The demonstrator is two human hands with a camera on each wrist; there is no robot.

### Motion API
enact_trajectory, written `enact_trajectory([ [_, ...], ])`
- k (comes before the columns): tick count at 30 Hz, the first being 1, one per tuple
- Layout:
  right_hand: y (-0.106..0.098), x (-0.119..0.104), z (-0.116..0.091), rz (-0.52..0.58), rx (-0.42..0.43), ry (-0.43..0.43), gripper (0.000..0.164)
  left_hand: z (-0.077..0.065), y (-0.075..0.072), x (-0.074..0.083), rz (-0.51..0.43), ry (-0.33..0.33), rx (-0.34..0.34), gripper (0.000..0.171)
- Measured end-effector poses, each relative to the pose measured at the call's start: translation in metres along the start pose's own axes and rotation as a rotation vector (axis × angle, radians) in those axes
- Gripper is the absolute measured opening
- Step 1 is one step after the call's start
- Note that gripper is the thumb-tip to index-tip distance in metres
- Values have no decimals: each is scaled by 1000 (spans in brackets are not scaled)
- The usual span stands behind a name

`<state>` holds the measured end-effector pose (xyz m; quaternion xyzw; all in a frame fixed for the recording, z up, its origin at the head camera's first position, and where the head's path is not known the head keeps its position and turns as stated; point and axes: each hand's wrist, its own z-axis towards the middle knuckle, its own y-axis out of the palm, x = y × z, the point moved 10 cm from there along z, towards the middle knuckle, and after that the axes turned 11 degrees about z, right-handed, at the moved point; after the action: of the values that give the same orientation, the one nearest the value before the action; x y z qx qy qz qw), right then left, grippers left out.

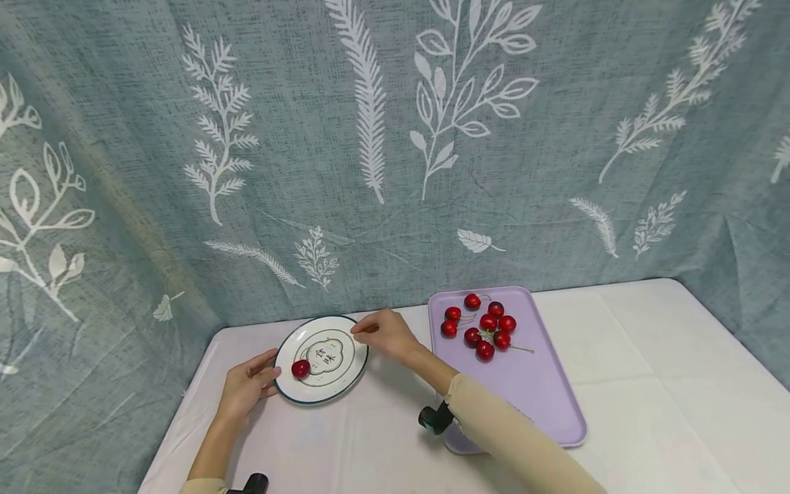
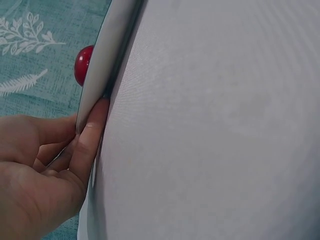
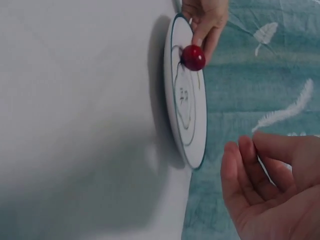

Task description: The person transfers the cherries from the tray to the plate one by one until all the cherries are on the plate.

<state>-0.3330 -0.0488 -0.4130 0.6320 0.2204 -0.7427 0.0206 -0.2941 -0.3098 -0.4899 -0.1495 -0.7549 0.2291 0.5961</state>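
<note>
A white plate [image 1: 333,390] with a dark blue rim and printed centre stands on the cloth at the left. One red cherry [image 1: 300,369] lies on it, near its left side. My left hand [image 1: 243,392] holds the plate's left edge, thumb at the rim and fingers beneath, as the left wrist view shows around the plate's side [image 2: 106,50]. Over the plate's right rim is my right hand [image 1: 387,334]. Its fingers curl toward the thumb, and in the right wrist view the fingertips [image 3: 245,142] come together with nothing visible between them, apart from the cherry.
To the right lies a lilac tray [image 1: 524,405] with several red cherries [image 1: 485,351] at its far end, some with stems. My right forearm crosses the tray's left edge. A white cloth [image 1: 642,384] covers the table. Behind it hangs a grey-green curtain [image 1: 395,247] with white leaves.
</note>
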Motion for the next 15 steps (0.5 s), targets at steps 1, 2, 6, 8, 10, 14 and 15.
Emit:
enact_trajectory([
  [1,-3,1,-1,-7,-5,-10,13,0,0,0,-2,-1,-1,50],
  [2,-6,2,-2,-12,-10,-21,12,0,0,0,-5,-1,-2,50],
  [6,-19,6,-7,-5,-11,-56,14,0,0,0,-8,3,-6,51],
  [8,-27,9,-10,16,-4,-64,15,0,0,0,-8,5,-9,51],
  [10,-35,11,-13,48,6,-62,16,0,0,0,-9,4,-10,52],
  [14,-48,15,-18,91,13,-39,18,0,1,0,-11,1,-7,52],
  [15,-51,17,-19,94,11,-28,18,0,1,0,-12,0,-8,52],
])
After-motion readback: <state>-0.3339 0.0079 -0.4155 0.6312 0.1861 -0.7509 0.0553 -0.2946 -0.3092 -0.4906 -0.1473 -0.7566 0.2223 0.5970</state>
